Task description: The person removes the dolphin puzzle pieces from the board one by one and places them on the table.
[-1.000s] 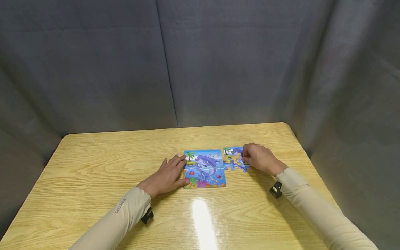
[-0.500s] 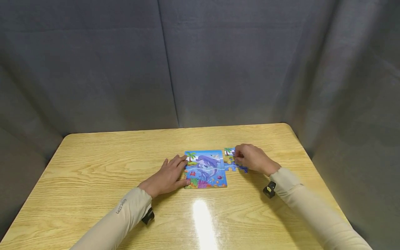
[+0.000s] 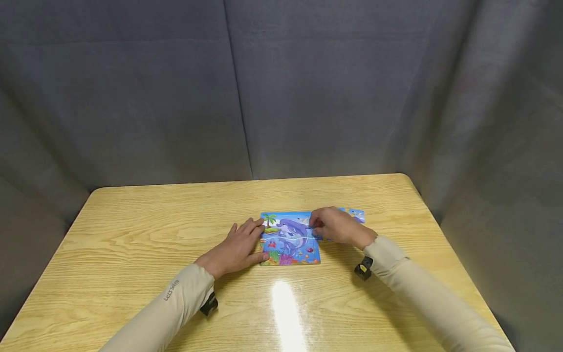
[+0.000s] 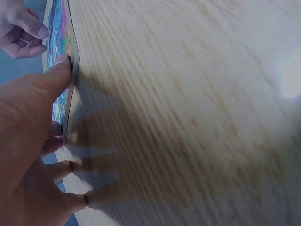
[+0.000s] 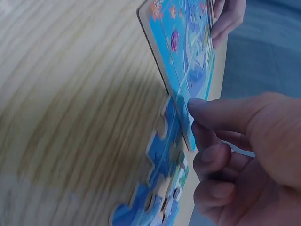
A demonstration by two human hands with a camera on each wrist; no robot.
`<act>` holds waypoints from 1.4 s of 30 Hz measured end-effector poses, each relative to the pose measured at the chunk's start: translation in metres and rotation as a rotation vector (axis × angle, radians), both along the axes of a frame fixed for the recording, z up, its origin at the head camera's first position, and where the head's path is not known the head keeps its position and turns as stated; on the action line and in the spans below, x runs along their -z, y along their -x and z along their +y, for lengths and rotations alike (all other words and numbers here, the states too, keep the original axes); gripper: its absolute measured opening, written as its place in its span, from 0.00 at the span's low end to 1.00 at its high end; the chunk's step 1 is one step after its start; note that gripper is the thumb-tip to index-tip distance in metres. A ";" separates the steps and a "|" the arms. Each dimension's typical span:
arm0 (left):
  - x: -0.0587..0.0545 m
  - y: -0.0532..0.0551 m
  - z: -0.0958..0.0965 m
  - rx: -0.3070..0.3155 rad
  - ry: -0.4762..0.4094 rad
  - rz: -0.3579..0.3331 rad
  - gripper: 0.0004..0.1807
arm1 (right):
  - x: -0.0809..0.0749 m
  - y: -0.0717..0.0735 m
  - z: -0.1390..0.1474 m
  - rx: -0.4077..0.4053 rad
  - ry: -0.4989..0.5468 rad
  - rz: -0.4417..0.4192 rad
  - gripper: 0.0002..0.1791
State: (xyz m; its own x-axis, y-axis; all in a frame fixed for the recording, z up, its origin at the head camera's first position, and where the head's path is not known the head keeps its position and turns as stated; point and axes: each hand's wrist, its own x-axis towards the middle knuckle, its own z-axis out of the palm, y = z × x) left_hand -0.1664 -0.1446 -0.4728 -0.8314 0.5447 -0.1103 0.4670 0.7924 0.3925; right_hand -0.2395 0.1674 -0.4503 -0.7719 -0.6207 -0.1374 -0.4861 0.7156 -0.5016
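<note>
A flat jigsaw board (image 3: pixel 288 244) printed with dolphins, a palm tree and coral lies on the table. My left hand (image 3: pixel 230 252) rests at its left side, fingers spread, with the thumb (image 4: pixel 60 61) on the front corner. Over the board's right edge is my right hand (image 3: pixel 338 226), its fingers curled and the thumb (image 5: pixel 200 107) at that edge. No piece shows between thumb and fingers, though part of that spot is hidden. Joined puzzle pieces (image 5: pixel 162 150) lie right beside the board, mostly covered by the right hand in the head view.
One loose-looking puzzle piece (image 3: pixel 357 215) lies at the far right of the group. The wooden table (image 3: pixel 145 230) has a bright glare streak in front of the board. Grey curtains (image 3: pixel 176 98) stand behind and at both sides.
My right hand has moved left, from the puzzle pieces to the board's right edge. The piece at the far right now shows. My left hand stays in place.
</note>
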 end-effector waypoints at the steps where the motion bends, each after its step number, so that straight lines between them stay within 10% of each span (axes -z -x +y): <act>1: 0.000 0.000 0.000 0.001 0.000 0.000 0.43 | 0.001 0.000 -0.001 -0.006 -0.008 0.007 0.06; 33: 0.001 0.001 0.000 -0.004 0.005 -0.009 0.43 | -0.004 0.001 -0.010 0.035 0.122 -0.183 0.10; 42: 0.001 0.001 0.001 -0.004 0.004 -0.007 0.42 | 0.000 0.000 -0.008 -0.070 0.104 -0.178 0.05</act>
State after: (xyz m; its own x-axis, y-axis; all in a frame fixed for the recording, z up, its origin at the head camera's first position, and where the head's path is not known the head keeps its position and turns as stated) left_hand -0.1670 -0.1440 -0.4736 -0.8326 0.5409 -0.1187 0.4611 0.7959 0.3924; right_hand -0.2398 0.1597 -0.4500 -0.6957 -0.6898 -0.2002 -0.4299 0.6232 -0.6533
